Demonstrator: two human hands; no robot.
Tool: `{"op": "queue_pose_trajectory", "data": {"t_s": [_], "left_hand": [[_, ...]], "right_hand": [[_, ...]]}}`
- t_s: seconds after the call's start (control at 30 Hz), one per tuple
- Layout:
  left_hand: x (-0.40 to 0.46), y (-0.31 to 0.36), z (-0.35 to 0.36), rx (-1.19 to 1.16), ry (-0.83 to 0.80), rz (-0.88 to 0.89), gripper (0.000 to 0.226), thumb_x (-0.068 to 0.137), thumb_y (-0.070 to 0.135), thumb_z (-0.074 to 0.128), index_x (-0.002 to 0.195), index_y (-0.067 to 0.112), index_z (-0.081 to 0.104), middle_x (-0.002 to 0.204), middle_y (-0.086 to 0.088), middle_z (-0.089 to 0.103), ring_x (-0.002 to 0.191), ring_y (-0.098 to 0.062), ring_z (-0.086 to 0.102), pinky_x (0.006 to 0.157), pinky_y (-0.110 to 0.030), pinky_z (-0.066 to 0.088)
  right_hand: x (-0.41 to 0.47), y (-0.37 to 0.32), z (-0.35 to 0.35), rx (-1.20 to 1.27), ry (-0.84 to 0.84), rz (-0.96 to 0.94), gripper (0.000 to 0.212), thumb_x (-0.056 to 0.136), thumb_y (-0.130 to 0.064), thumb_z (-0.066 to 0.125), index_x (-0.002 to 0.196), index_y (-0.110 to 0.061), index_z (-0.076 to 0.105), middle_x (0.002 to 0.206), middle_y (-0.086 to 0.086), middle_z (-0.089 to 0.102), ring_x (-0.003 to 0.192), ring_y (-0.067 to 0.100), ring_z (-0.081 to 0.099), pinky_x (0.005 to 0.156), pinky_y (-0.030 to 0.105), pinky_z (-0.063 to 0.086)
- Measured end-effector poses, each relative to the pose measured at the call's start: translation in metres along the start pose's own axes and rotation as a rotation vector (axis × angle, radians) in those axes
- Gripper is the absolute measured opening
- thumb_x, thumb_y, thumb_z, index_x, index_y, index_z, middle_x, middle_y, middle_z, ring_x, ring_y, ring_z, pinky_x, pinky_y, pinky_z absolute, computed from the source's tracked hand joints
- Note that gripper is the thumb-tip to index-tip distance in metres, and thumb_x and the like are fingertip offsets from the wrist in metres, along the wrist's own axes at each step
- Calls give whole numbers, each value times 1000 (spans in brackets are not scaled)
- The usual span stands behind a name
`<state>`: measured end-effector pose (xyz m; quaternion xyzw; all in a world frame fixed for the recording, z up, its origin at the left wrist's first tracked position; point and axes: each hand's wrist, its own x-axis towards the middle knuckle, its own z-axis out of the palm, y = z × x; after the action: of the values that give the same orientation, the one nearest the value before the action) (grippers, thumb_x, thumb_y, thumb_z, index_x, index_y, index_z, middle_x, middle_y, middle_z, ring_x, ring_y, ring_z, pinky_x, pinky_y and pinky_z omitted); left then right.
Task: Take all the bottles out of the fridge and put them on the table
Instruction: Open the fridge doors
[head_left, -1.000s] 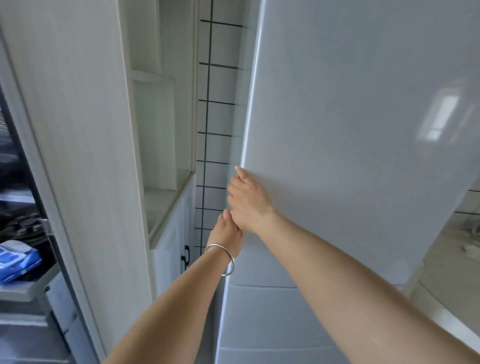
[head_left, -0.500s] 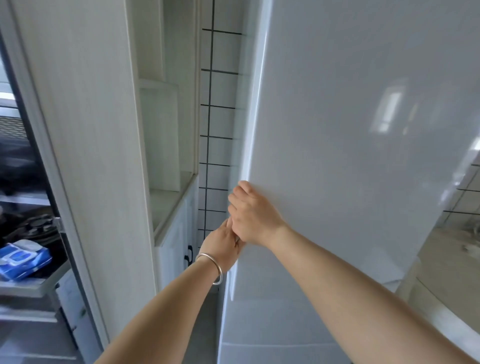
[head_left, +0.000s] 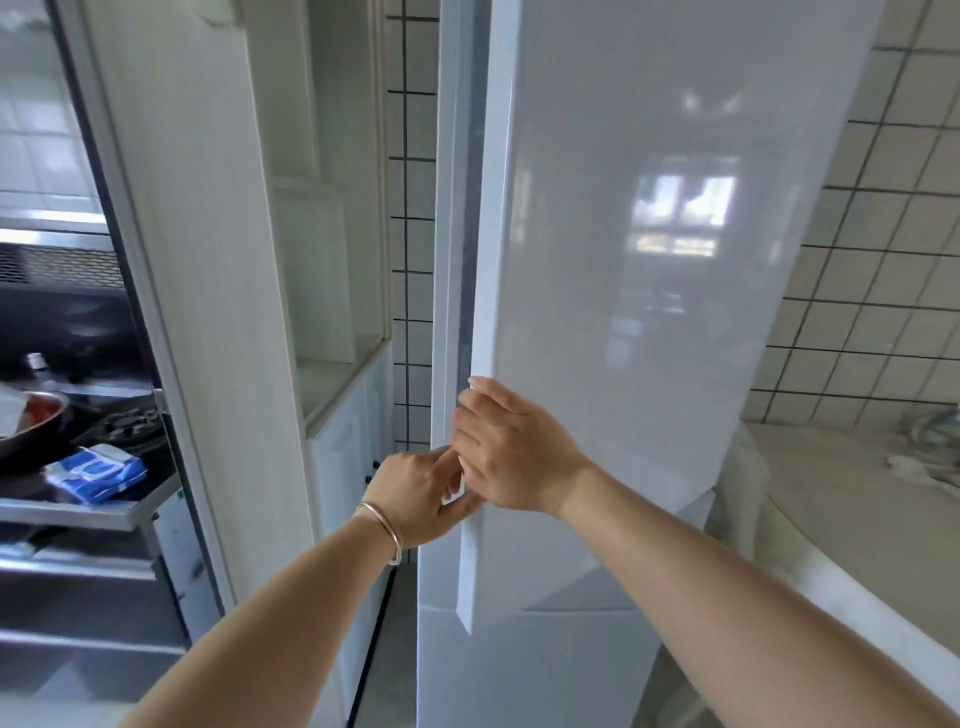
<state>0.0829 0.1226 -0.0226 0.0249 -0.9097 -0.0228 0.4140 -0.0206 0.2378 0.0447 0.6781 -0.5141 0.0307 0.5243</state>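
Inside, nothing can be read: the fridge door (head_left: 623, 312) stands only a crack ajar, so the bottles are hidden from view. Left hand (head_left: 415, 496), fingers curled round the door's free edge, grip closed on it; fingertips hidden behind the edge. Right hand (head_left: 511, 452) lies across the same edge just above, fingers bent over it and touching the left hand. A thin bracelet (head_left: 387, 530) sits on the left wrist. A narrow gap shows between door edge and fridge body. A white cabinet (head_left: 332, 467) stands near on the left, a tiled wall (head_left: 413, 260) behind. Door surface glossy, flat, reflecting a window. The pale bench (head_left: 841, 519) on the right is cut off by the frame.
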Motion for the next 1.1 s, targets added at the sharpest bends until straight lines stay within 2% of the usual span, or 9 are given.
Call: {"op": "queue_pose_trajectory", "data": {"t_s": [0.07, 0.13, 0.27, 0.4, 0.5, 0.63, 0.8, 0.9, 1.1], "left_hand": [[-9, 35, -2, -39, 64, 19, 45, 92, 55, 33, 70, 20, 49, 51, 10, 57, 36, -11, 51, 35, -15, 35], [-15, 73, -4, -39, 100, 50, 32, 90, 50, 41, 72, 23, 42, 50, 9, 56, 36, -11, 49, 39, -13, 32], [-19, 146, -2, -44, 104, 78, 30, 81, 47, 51, 70, 19, 47, 52, 9, 56, 38, -12, 50, 42, -13, 27], [-14, 207, 11, -165, 59, 135, 20, 84, 41, 49, 77, 26, 39, 54, 7, 57, 40, -16, 52, 37, -20, 42], [-5, 241, 22, -209, 30, 240, 22, 92, 42, 41, 79, 24, 42, 57, 7, 58, 42, -17, 53, 38, -25, 45], [10, 286, 43, -243, -2, 404, 9, 88, 28, 51, 84, 21, 45, 62, 6, 59, 45, -19, 54, 39, -25, 44], [31, 345, 78, -271, 21, 590, 10, 81, 20, 53, 89, 17, 49, 75, 1, 61, 54, -17, 53, 41, -22, 40], [49, 366, 105, -324, -32, 574, 18, 77, 22, 55, 94, 16, 57, 85, -2, 63, 66, -18, 58, 46, -23, 46], [94, 400, 148, -353, -134, 447, 37, 73, 28, 51, 109, 21, 51, 108, -6, 63, 91, -26, 64, 64, -30, 55]], "right_hand": [[-24, -2, -30, 20, 23, 13, 20, 80, -15, 50, 73, -9, 68, 79, 6, 66, 92, 28, 64, 114, 34, 20], [-50, -2, -59, 36, 41, 14, 22, 81, -16, 48, 74, -10, 68, 81, 6, 67, 98, 27, 63, 114, 34, 22], [-104, 3, -110, 0, 32, 37, 20, 81, -20, 50, 76, -12, 68, 88, 4, 70, 113, 23, 50, 115, 35, 21], [-161, 8, -155, -91, -2, 114, 18, 81, -25, 51, 79, -15, 66, 102, 2, 70, 120, 19, 47, 117, 37, 13], [-202, 17, -181, -139, 0, 151, 17, 83, -27, 49, 88, -16, 62, 118, 2, 57, 125, 19, 43, 119, 41, 9], [-254, 23, -207, -201, 74, 288, 18, 81, -20, 50, 98, -17, 54, 127, 3, 47, 127, 19, 42, 118, 45, 13], [-305, 30, -236, -185, 189, 647, 26, 83, -7, 52, 108, -12, 52, 126, 10, 41, 125, 27, 41, 113, 50, 25], [-327, 41, -251, -106, 283, 968, 36, 84, -10, 51, 119, -9, 47, 132, 12, 34, 124, 33, 38, 110, 38, 35], [-360, 91, -268, -32, 290, 1530, 73, 80, -36, 46, 142, 0, 31, 145, 12, 27, 136, 26, 28, 110, 23, 23]]}}
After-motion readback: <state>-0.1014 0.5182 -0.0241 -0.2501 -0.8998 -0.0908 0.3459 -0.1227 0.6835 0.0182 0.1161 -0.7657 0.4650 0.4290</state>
